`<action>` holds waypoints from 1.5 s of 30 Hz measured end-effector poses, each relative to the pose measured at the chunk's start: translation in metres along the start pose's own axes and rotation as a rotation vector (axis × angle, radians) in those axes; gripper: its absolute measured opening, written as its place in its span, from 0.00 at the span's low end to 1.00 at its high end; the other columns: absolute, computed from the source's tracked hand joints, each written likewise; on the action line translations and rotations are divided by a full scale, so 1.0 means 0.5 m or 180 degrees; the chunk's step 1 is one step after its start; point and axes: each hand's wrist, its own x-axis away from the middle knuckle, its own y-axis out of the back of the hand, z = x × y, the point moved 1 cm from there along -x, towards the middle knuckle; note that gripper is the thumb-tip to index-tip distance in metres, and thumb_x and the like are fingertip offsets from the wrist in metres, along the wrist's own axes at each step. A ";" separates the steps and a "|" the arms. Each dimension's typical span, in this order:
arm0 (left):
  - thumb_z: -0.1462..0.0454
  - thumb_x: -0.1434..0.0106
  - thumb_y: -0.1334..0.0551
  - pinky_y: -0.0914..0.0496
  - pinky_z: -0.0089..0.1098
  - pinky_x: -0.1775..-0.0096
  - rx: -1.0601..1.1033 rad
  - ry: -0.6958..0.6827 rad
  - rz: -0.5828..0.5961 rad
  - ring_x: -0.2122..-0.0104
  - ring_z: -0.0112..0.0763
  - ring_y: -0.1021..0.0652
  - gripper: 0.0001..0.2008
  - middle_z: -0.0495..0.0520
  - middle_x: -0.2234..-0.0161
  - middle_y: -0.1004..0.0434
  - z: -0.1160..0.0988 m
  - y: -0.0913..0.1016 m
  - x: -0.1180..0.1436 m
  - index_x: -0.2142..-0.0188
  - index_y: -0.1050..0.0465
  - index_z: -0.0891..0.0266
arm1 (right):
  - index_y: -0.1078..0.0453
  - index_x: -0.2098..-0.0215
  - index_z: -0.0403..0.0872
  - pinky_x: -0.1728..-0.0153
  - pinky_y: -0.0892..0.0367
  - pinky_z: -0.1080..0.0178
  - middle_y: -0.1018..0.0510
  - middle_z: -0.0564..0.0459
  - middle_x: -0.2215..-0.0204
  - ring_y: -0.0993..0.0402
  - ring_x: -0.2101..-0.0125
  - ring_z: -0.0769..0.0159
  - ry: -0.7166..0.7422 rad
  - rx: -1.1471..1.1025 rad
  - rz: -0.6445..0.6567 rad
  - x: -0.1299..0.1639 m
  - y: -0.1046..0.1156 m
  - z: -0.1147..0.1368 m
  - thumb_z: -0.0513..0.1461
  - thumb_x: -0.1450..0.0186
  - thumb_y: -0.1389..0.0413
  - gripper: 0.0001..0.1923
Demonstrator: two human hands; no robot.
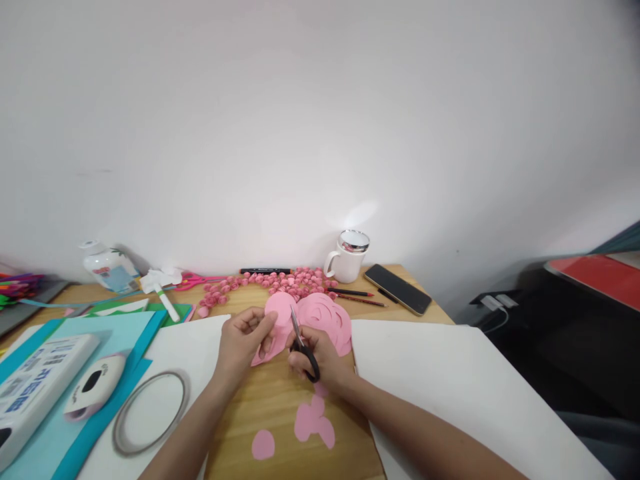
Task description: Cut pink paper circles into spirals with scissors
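My left hand (pixel 249 335) pinches a piece of pink paper (pixel 280 308) between thumb and fingers, its top edge rounded. In my right hand (pixel 320 357) are black-handled scissors (pixel 313 367), their blades pointing up along the right edge of that paper. Whether the blades are parted is hard to make out. Just behind my right hand lies a pile of pink paper pieces with curved cuts (pixel 327 317). Pink scraps (pixel 313 421) and a small rounded pink piece (pixel 263 445) rest on the wooden table below my hands.
Many small rolled pink paper flowers (pixel 300 280) lie along the back, near a white mug (pixel 349 257), pencils (pixel 357 298) and a phone (pixel 399 289). At left are a tape roll (pixel 120 427), coloured paper (pixel 127 330), a white box (pixel 45 393) and a bottle (pixel 107 267).
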 end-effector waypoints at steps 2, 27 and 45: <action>0.59 0.46 0.37 0.45 0.20 0.86 0.0048 -0.0012 -0.0039 0.91 0.17 0.39 0.12 0.42 0.89 0.35 0.000 0.001 -0.001 0.80 0.34 0.64 | 0.36 0.72 0.45 0.88 0.48 0.73 0.34 0.63 0.89 0.41 0.90 0.76 -0.0002 -0.0024 -0.0034 -0.001 0.000 -0.002 0.37 0.49 0.42 0.08; 0.57 0.48 0.37 0.47 0.19 0.89 -0.0470 0.0180 0.0547 0.92 0.17 0.39 0.17 0.42 0.93 0.39 0.006 -0.006 0.005 0.85 0.36 0.64 | 0.36 0.70 0.45 0.80 0.46 0.70 0.34 0.58 0.77 0.42 0.79 0.73 0.0282 -0.0008 0.0291 -0.008 0.006 0.003 0.44 0.53 0.34 0.19; 0.58 0.49 0.36 0.46 0.20 0.88 -0.0508 0.0132 0.0396 0.91 0.18 0.39 0.16 0.42 0.92 0.38 0.014 0.002 0.001 0.85 0.36 0.64 | 0.36 0.71 0.45 0.86 0.47 0.72 0.35 0.63 0.86 0.42 0.86 0.76 0.0038 0.0033 0.0060 -0.005 0.007 -0.013 0.38 0.50 0.39 0.11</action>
